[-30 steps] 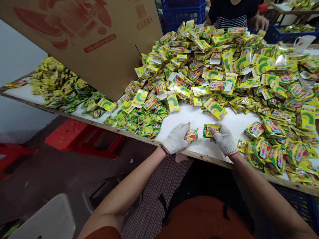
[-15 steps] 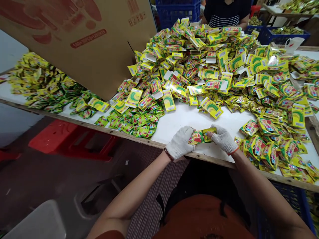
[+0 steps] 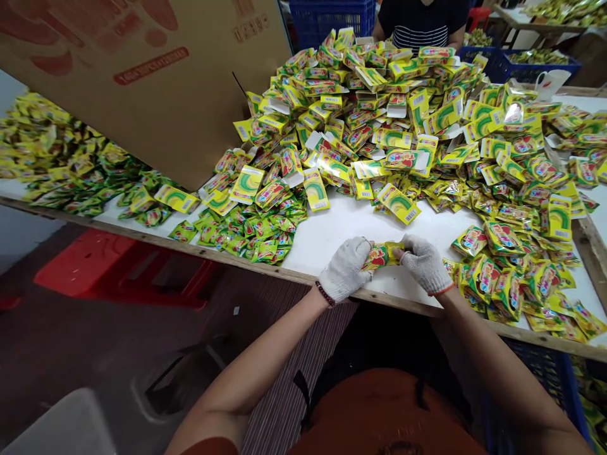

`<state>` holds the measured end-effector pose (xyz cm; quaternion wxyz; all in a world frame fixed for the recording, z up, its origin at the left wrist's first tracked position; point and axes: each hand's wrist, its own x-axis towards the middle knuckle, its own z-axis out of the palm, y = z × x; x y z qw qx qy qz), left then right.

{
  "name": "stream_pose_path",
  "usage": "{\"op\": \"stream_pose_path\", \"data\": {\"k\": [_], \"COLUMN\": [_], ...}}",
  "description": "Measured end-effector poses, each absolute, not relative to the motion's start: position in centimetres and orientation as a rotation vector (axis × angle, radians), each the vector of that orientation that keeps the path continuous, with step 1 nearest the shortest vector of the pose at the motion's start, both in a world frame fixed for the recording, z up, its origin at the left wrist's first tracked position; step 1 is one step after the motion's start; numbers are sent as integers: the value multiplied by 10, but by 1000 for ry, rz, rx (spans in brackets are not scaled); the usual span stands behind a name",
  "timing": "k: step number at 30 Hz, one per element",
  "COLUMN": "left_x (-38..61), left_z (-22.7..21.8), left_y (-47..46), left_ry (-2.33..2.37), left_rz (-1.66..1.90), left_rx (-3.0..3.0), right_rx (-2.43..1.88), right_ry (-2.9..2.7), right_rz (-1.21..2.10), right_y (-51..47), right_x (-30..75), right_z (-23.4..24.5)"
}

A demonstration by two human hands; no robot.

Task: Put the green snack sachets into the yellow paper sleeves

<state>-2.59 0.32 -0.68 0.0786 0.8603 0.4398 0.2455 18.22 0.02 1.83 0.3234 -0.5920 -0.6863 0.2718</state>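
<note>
L hand [image 3: 345, 270], gloved, had its fingers wrapped round a small printed box [image 3: 377, 256] just above the near edge of the white table [image 3: 332, 234]. R hand [image 3: 425, 264], also gloved, pinched a yellow sachet [image 3: 394, 250] btwn thumb & fingers at the box's right end; how far in it sat, couldn't tell. So box & sachet were btwn the hands. Green sachets [image 3: 265, 234] lay to the left, printed packets [image 3: 502, 272] near right, w/ a big heap of yellow boxes [image 3: 391, 139] on the far side. Cardboard carton [image 3: 190, 120] stood far left, white mug [image 3: 552, 82] far right.
</note>
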Motion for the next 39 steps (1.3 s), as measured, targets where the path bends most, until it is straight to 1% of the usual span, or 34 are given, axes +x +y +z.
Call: {"op": "stream_pose_path", "data": {"k": [2,6,7,9,13,15,20,23,26,28,30,33,35,37,39], "left_x": [-26,-29,-29,-29,-26,-26,-24,-17,-9,-4,0,3,2,1,-2], "left_z": [-7,-8,-8,-8,-9,-9,-14,-17,-13,-5,2,6,4,1,-1], "left_y": [3,2,2,3,2,2,2,-1,-7,-12,-14,-13,-13,-14,-16], "left_ry": [1317,1166,1106,1027,1077,1177,1309,1260,1220,1182,1144,1091,1053,1020,989], "left_rz": [743,783,799,827,804,782,815,889,992,1007,979,977,1009,1033,1024], "left_rx": [2587,2618,2628,2638,2628,2598,2524,2494,2373,2227,2030,1644,1419,1302,1286], "right_rx": [-1553,-1477,-1468,-1486,-1559,-1567,-1613,-1523,-1473,-1501,-1504,-1349,-1329,-1405,-1444], "right_ry": [-1844,-1872,-1885,-1921,-1899,-1784,-1375,-1354,-1442,-1593,-1841,-2103,-2006,-1749,-1515], "right_rz": [779,1193,1254,1219,904,912,1326,1558,1640,1572,1383,1102,962,834,822], "right_y": [3,14,16,18,12,6,-9,-17,-16,-11,-6,-5,-9,-15,-23], "right_x": [187,201,204,205,190,183,176,172,172,177,185,191,191,189,187], "right_z": [24,30,31,30,25,24,27,29,34,41,48,50,41,27,15]}}
